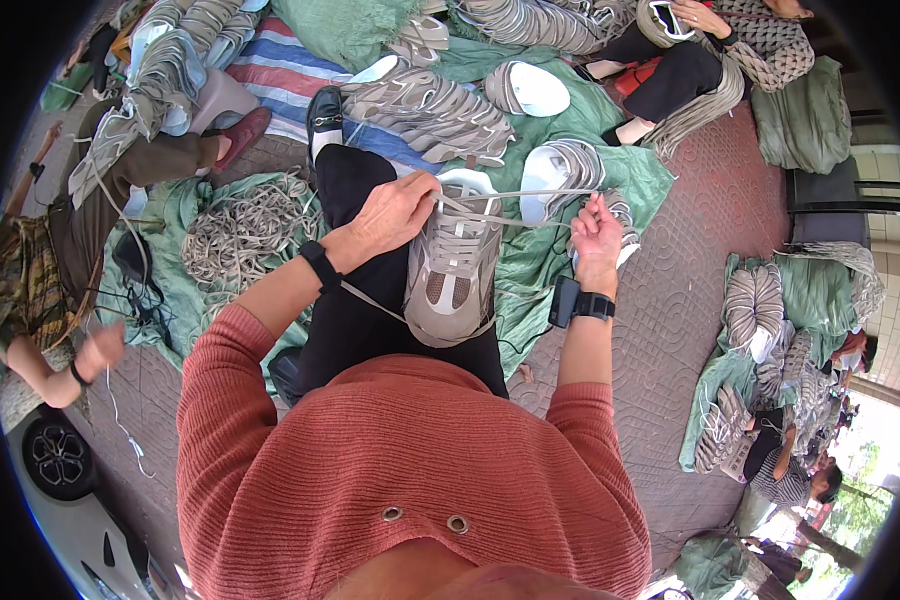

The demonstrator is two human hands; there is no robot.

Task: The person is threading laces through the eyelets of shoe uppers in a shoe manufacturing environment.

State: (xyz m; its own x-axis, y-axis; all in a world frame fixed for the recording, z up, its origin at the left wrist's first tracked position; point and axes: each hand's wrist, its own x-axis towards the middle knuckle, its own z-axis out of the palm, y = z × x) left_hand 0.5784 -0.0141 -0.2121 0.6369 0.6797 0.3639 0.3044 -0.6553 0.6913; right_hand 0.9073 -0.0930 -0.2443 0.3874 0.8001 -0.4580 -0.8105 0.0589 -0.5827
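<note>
A grey-beige sneaker upper [452, 258] rests on my lap, its toe toward me and its white-lined opening at the far end. Flat grey laces run through its eyelets in rows. My left hand [394, 212] is at the upper left of the opening, fingers closed on the shoelace. Off to the right, my right hand [597, 238] is closed in a pinch on the same shoelace [530, 192], which is drawn taut between the hands. A second strand slants below it. A loop of cord passes around the toe.
A tangled heap of laces [248, 232] lies on green sheeting at left. Stacked shoe uppers [430, 108] lie ahead, with nested uppers [562, 172] just beyond my right hand. Co-workers sit at far left and upper right. A parked car [65, 470] stands at lower left.
</note>
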